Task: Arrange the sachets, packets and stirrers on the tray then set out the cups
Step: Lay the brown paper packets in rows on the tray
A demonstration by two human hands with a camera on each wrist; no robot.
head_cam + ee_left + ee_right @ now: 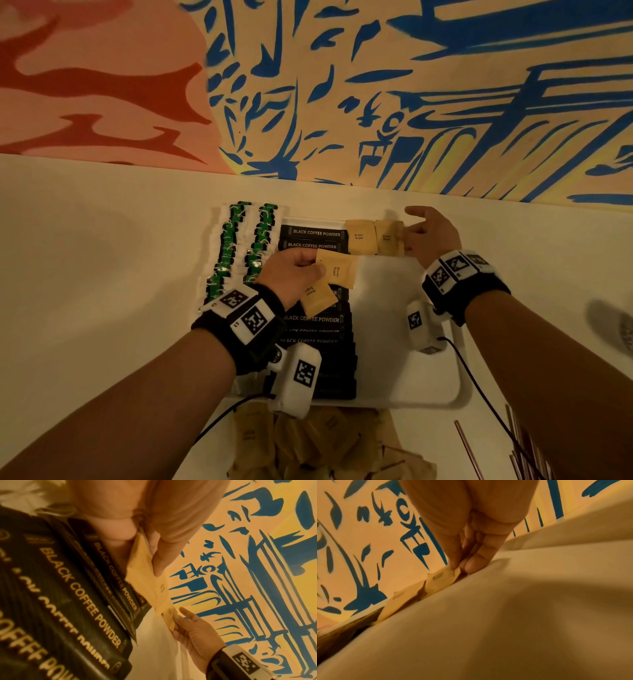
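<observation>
On the white tray (411, 387), the black packets (317, 240) read "BLACK COFFEE POWDER", long axes running left to right, stacked in a column toward the person. Two tan sachets (359, 237) marked "Brown Sugar" lie side by side at the tray's far edge. The right hand (432, 236) pinches the outer one's edge. The left hand (291, 274) grips two more "Brown Sugar" sachets (337, 272) above the packets, fanned apart. Two rows of green-tagged teabags (239, 246) sit left of the packets.

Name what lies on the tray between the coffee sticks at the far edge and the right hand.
Two brown sugar sachets lie side by side between the coffee sticks and the right hand, seen in the head view.
</observation>
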